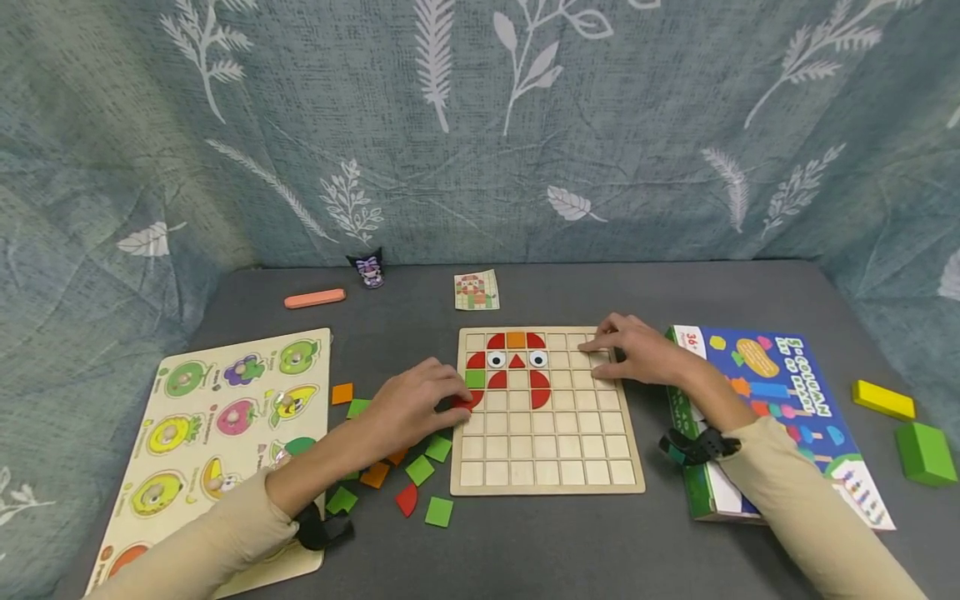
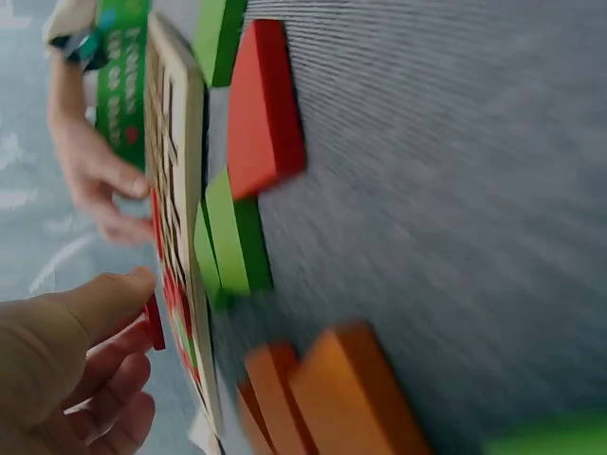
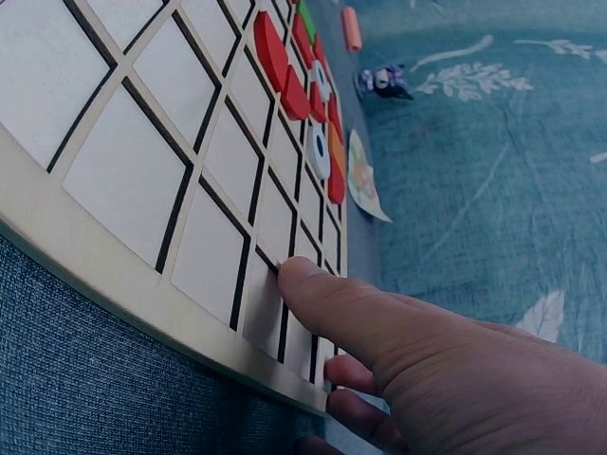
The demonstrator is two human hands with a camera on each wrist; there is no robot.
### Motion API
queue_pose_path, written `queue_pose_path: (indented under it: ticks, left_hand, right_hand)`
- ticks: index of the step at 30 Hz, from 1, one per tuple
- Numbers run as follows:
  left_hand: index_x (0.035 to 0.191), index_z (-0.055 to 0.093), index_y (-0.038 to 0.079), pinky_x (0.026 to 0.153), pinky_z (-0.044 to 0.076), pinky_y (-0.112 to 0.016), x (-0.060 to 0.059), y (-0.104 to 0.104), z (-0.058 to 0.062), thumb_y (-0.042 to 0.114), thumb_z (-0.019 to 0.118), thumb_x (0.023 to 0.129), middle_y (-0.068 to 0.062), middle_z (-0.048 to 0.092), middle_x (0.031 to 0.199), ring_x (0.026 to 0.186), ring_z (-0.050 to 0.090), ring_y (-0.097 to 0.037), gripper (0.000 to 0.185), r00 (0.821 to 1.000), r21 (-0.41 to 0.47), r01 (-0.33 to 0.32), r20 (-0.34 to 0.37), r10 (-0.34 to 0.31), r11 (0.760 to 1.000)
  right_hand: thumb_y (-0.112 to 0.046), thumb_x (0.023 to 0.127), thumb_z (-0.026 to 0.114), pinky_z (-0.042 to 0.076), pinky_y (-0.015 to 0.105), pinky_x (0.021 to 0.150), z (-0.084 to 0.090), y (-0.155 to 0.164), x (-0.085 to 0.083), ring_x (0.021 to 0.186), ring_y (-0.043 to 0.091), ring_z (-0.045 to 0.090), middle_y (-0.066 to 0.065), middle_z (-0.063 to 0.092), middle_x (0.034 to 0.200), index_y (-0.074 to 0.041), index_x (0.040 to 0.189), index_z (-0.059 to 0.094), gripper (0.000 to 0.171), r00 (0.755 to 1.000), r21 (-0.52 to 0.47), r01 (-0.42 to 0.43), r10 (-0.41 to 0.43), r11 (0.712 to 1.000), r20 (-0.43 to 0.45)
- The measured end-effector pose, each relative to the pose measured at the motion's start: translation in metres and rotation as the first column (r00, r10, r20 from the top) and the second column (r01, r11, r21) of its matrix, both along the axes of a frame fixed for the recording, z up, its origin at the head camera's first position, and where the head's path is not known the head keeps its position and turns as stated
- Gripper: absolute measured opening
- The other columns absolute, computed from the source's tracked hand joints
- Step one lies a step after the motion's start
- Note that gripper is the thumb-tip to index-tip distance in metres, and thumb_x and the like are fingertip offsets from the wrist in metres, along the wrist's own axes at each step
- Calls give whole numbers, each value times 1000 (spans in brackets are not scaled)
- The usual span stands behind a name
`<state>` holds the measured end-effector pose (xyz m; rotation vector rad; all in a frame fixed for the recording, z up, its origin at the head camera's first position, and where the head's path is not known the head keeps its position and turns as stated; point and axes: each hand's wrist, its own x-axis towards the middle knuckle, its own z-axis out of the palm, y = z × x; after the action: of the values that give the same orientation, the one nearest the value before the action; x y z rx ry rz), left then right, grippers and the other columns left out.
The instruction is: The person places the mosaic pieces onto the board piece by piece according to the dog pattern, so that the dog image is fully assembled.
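A wooden grid board [image 1: 547, 450] lies in the middle of the grey table. Red, orange and green tiles with two eye tiles [image 1: 517, 360] fill part of its top rows. My left hand [image 1: 454, 398] pinches a red quarter-round tile [image 1: 471, 402] at the board's left edge, third row down. In the left wrist view the thumb [image 2: 90, 301] and fingers hold this red tile [image 2: 154, 322] against the board's rim [image 2: 185, 142]. My right hand [image 1: 603, 357] rests with straight fingers on the board's upper right corner. One finger [image 3: 327, 299] presses the grid [image 3: 142, 180] near its rim.
Loose green, red and orange tiles [image 1: 420, 471] lie left of the board. Further left is a fruit peg puzzle [image 1: 217, 417]. A blue box [image 1: 787, 400] lies right, with a yellow block [image 1: 883, 398] and green block [image 1: 926, 454] beyond. At the back are a pattern card [image 1: 476, 290], a figurine [image 1: 369, 269] and an orange stick [image 1: 315, 297].
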<state>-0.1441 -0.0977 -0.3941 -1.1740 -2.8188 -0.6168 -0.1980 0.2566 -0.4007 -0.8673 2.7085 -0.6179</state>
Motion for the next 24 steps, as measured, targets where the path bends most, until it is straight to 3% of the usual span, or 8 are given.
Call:
queue_pose_path:
  ticks: [2, 5, 10, 15, 20, 24]
  left_hand:
    - [93, 74, 16, 72, 48, -25, -1, 9, -1, 24, 73, 87, 3, 70, 94, 85, 54, -13, 10, 994, -1, 89, -63, -89, 996]
    - [88, 74, 16, 73, 47, -25, -5, 23, -4, 21, 72, 87, 4, 71, 89, 82, 54, -13, 6, 970, -24, 184, -159, -186, 983]
    - [86, 77, 17, 75, 47, -23, -12, 38, -6, 21, 73, 86, 5, 72, 87, 83, 57, -13, 5, 931, -110, 222, -273, -244, 969]
    - [86, 77, 19, 72, 45, -23, -15, 40, -7, 21, 74, 86, 5, 71, 85, 81, 54, -14, 4, 940, -142, 215, -239, -245, 966]
    - [86, 78, 19, 68, 47, -21, -17, 39, -8, 20, 74, 86, 3, 68, 85, 78, 53, -14, 5, 959, -126, 178, -202, -201, 976]
    - [88, 78, 17, 69, 47, -22, -19, 40, -8, 21, 73, 86, 2, 69, 86, 79, 54, -14, 7, 969, -94, 185, -148, -198, 978]
  right_hand:
    - [-20, 86, 73, 36, 35, 76, 0, 0, 0, 95, 25, 46, 18, 55, 117, -9, 127, 65, 43, 1000, 0, -3, 3, 1000, 4]
    - [-20, 86, 73, 36, 36, 77, 0, -1, 0, 96, 25, 46, 17, 54, 117, -9, 127, 65, 43, 1000, 3, -1, 1, 1000, 12]
    - [-21, 86, 73, 36, 35, 76, 1, -1, 0, 96, 24, 46, 17, 54, 117, -9, 126, 66, 42, 1000, 5, 1, -1, 1000, 11]
    - [-21, 86, 73, 37, 36, 77, 2, -1, 0, 96, 25, 46, 17, 54, 117, -9, 127, 65, 43, 1000, 4, -5, 5, 1000, 12]
    - [-21, 86, 73, 36, 36, 76, 1, -2, -1, 96, 25, 46, 18, 55, 117, -9, 127, 65, 43, 1000, 5, -14, 14, 1000, 5]
    - [-20, 86, 72, 36, 35, 75, 2, -1, 0, 94, 24, 45, 17, 55, 116, -8, 126, 65, 43, 1000, 2, -8, 8, 1000, 15]
